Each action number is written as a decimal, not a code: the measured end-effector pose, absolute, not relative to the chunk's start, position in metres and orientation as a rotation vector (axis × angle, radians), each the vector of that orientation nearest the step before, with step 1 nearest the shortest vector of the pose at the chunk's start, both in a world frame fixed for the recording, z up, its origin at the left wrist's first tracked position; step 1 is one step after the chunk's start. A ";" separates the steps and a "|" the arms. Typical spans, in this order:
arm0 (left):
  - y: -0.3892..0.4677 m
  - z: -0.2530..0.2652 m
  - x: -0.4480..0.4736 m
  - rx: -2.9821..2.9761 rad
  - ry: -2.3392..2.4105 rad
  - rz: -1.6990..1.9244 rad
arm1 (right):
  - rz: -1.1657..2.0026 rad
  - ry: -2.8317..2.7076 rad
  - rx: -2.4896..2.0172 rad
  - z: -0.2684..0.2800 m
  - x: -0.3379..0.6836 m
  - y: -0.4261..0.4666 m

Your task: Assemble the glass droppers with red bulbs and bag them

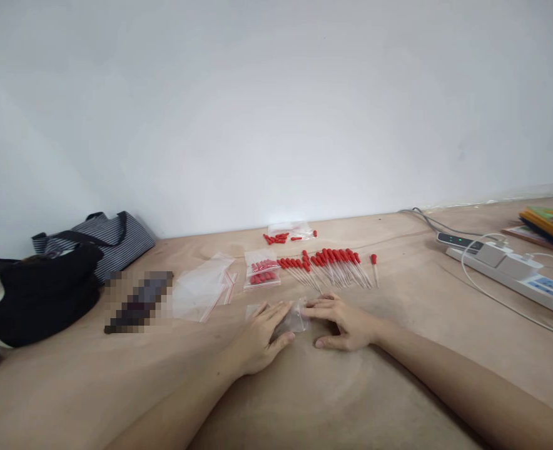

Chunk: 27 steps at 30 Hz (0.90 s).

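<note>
Head view: a clear bag (299, 320) lies partly beneath the left fingers (275, 314) and right fingers (319, 312), both loosely parted

Clr plastic bag (298, 320) lies flat-ish on tbl (304, 400), partly covered.

The left hand (264, 337) is covering much of a clear plastic bag (298, 321), the right hand (344, 323) is hiding part of its right end, and both forearms (189, 390) are running out of view on the near side. On the left, a black bag (46, 297) is being cut off while hiding part of a striped bag (117, 240), and pixel blocks are blurring a dark flat object (139, 302). On the right, a power strip (508, 280) and a coloured stack (551, 225) are extending past the edge, the strip's label print showing too small for reading.
</note>
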State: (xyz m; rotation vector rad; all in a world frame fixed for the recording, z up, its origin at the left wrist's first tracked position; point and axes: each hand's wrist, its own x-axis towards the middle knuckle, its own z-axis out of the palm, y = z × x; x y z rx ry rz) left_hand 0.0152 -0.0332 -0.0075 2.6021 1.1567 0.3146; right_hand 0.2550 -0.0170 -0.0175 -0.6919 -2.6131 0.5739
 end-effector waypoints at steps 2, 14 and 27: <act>-0.033 -0.008 0.016 2.602 1.162 0.330 | 0.602 -2.569 -0.663 -0.016 0.255 -0.015; -0.033 -0.010 0.015 2.611 1.167 0.337 | 0.164 -1.762 -2.157 0.011 0.241 0.063; -0.032 -0.010 0.017 2.606 1.159 0.342 | 0.257 -1.716 -2.047 0.007 0.246 0.067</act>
